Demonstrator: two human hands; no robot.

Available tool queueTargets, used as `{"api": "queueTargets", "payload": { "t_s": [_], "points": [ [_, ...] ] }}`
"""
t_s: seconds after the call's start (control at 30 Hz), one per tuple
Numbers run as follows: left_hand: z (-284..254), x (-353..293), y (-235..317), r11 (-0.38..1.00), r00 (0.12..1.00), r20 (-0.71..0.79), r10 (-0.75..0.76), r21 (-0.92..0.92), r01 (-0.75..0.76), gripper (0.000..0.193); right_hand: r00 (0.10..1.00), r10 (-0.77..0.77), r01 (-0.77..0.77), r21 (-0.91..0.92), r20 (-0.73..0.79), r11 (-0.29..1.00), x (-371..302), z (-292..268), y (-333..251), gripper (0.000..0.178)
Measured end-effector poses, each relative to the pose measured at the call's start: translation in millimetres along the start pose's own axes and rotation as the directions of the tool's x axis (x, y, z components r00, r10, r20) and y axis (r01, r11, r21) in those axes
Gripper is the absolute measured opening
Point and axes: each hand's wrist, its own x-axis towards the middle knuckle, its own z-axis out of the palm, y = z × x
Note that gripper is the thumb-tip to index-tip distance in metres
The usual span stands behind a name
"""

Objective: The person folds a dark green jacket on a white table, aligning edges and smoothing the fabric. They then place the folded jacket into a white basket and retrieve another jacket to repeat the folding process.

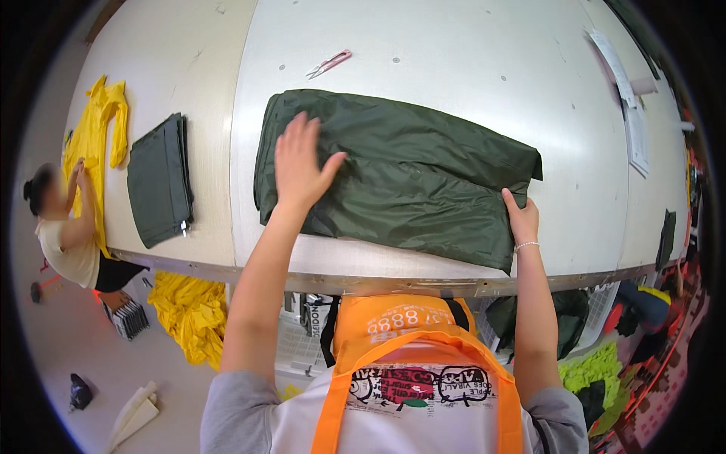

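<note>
A dark green folded garment [401, 174] of thin, slightly shiny fabric lies across the table in front of me, wrinkled along its middle. My left hand [301, 163] rests flat on its left part, fingers stretched away from me and thumb apart, a little blurred. At the garment's right end, my right hand [522, 218] grips the near edge, thumb on top and the other fingers hidden beneath the fabric. Beyond the garment lies a small pair of pink-handled thread snips [330, 64].
A stack of folded dark green pieces [160, 180] lies to the left. Farther left, a co-worker [66, 227] handles a yellow garment [97, 151]. Papers [635, 129] lie at the right. Below the table edge are a yellow fabric heap [189, 314] and white baskets [601, 314].
</note>
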Motion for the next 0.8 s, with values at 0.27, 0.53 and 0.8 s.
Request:
{"api": "queueTargets", "payload": {
  "t_s": [0.27,0.53,0.8],
  "points": [
    [50,26,-30,0.987,0.999,0.049,0.012,0.163,-0.02,0.068,0.978,-0.201,0.184,-0.201,-0.064,0.962,-12,-15,-31,0.064],
    [59,30,-16,0.998,0.999,0.034,0.013,0.058,-0.015,0.068,0.803,-0.45,0.592,-0.606,0.389,0.531,46,23,-75,0.06],
    [56,24,-24,0.998,0.999,0.045,0.008,0.058,-0.011,0.069,0.577,-0.763,0.798,-0.401,0.292,0.45,-9,18,-100,0.071]
  ]
}}
